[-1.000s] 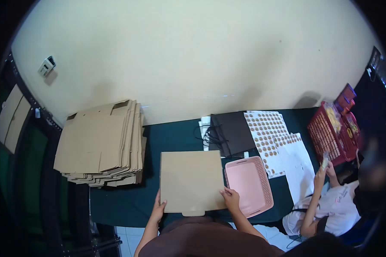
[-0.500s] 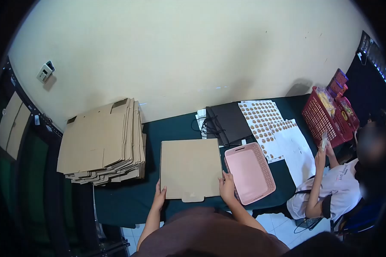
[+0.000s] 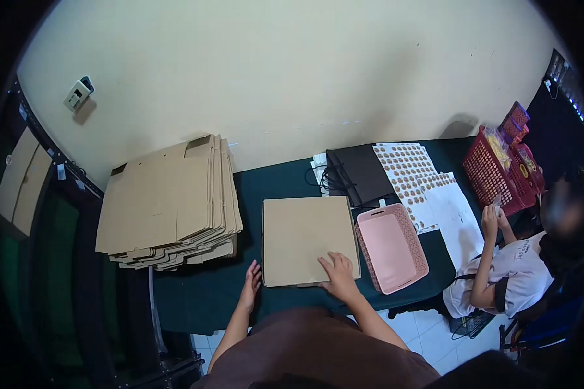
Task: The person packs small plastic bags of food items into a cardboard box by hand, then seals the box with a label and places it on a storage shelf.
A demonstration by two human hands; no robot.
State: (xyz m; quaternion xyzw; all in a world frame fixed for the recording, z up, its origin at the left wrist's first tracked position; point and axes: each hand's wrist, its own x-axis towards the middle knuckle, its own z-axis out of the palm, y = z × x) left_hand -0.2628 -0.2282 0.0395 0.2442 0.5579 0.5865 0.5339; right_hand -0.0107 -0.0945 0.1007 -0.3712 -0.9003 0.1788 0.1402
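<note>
The right hand, fingers spread, rests on the cardboard box; the left hand, unclenched, flanks its left edge. Green tablecloth leaves elbow room beside the stacked cartons.

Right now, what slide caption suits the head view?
Right hand on a cardboard box, left hand beside it, pink basket at right.

Gap over green cloth between cardboard stack and box passable, 1 pink basket tight against right-hand route, 1 flat black item behind.
</note>
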